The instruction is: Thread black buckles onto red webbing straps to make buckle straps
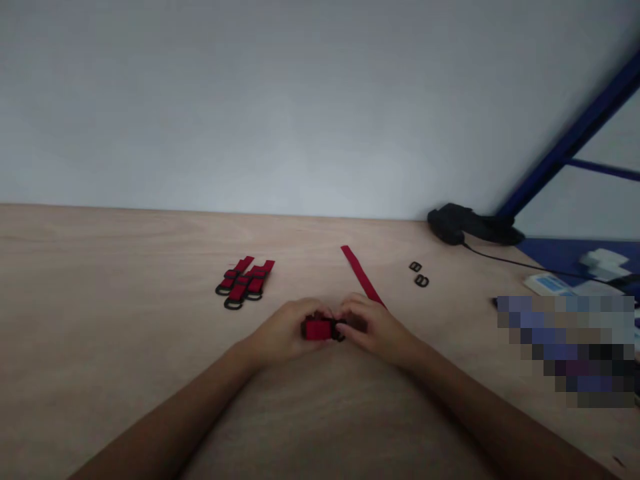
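at lower centre of frame, above pale wooden table: left hand and right hand have fingers clenched on short red webbing strap, long axis crosswise; black ring at its right end, nearer right hand.

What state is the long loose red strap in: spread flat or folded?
Spread flat: the long red webbing strap lies straight on the wooden table, with no fold showing. Its near end disappears behind the right hand.
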The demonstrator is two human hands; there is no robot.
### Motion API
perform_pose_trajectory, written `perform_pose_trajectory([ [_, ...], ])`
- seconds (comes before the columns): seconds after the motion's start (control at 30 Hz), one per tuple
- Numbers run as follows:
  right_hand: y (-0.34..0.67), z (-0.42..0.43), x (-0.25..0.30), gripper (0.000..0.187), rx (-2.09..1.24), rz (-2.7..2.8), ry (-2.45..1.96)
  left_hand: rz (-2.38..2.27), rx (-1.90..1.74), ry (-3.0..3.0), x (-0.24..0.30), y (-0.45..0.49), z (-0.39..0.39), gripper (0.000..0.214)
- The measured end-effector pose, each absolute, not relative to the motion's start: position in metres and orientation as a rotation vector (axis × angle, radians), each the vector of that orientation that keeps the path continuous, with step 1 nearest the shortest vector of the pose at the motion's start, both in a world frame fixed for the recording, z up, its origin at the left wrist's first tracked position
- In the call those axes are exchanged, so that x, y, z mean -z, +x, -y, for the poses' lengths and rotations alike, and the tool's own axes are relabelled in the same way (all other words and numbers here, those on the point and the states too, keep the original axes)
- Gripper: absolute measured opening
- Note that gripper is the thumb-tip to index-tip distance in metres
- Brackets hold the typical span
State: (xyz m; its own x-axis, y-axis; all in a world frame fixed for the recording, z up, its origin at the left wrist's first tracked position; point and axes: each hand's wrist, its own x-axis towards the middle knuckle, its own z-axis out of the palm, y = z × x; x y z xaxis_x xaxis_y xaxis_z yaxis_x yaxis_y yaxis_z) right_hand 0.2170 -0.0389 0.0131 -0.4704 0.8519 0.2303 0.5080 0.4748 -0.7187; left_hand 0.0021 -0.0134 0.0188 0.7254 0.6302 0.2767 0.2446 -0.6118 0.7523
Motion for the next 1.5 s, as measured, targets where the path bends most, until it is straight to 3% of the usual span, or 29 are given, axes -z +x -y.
perform_pose_trajectory([
  [0.23,0.217,0.039,-0.005,0.010,-1.130,1.925,-1.174,-0.564,-0.742,2.187,-0.026,0.003,0.017,0.022],
  [0.5,0.218,0.037,-0.007,0.006,-1.052,1.830,-1.327,-0.706,-0.616,2.334,-0.024,-0.001,0.014,0.016],
  [0.7,0.215,0.038,-0.008,0.010,-1.114,1.773,-1.257,-0.686,-0.654,2.496,-0.014,0.000,0.014,0.053],
  [0.93,0.214,0.040,-0.012,0.003,-1.067,1.871,-1.310,-0.736,-0.633,2.493,-0.013,0.001,0.012,0.026],
  [1.27,0.213,0.041,-0.017,0.014,-0.809,2.075,-1.125,-0.625,-0.668,2.429,-0.019,-0.001,0.012,0.030],
  [1.5,0.216,0.039,-0.019,0.025,-0.998,2.116,-0.975,-0.521,-0.677,2.416,-0.014,-0.003,0.008,0.037],
])
